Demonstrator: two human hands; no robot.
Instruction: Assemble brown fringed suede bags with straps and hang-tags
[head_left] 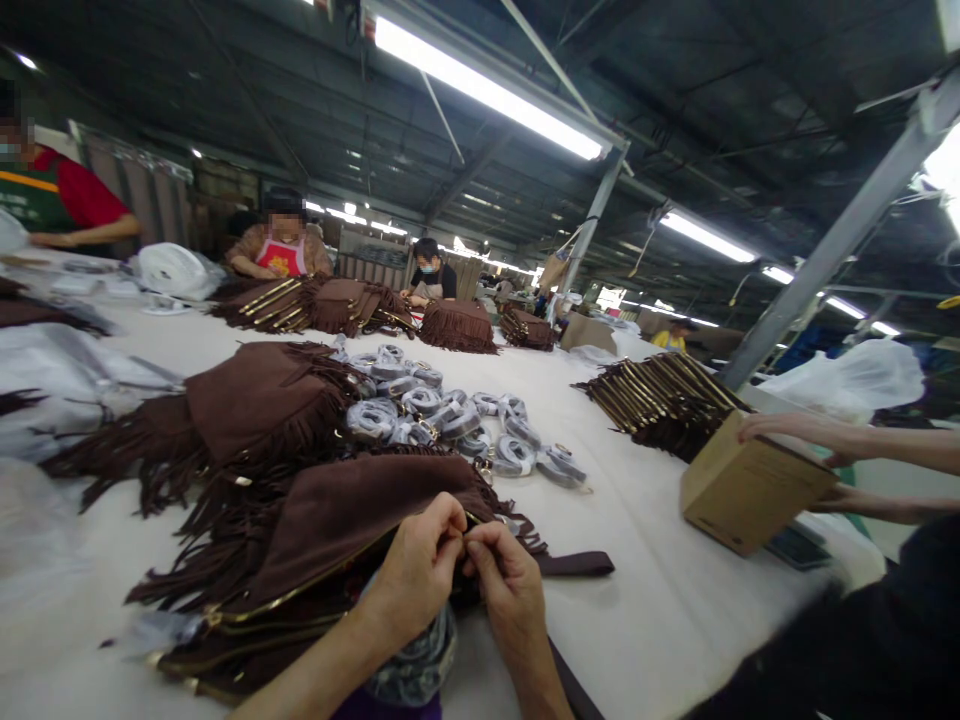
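A dark brown fringed bag (352, 510) with gold zippers lies in front of me, one of its zipped openings partly parted. My left hand (424, 560) is closed in a pinch at the right end of that zipped edge. Fingertip to fingertip with it, my right hand (510, 580) pinches at the same spot. The exact part between the fingers is hidden. From the bag's right side a brown strap (581, 565) sticks out over the table. Below my wrists shows a grey-blue patterned bundle (416, 655), partly covered.
Wrapped coiled straps (450, 410) and another fringed bag (255, 400) lie beyond on the white table (622, 520). Gold-zippered bags (667, 395) are stacked at right. There, another person's hands hold a cardboard box (750, 485). Several people work along the far side.
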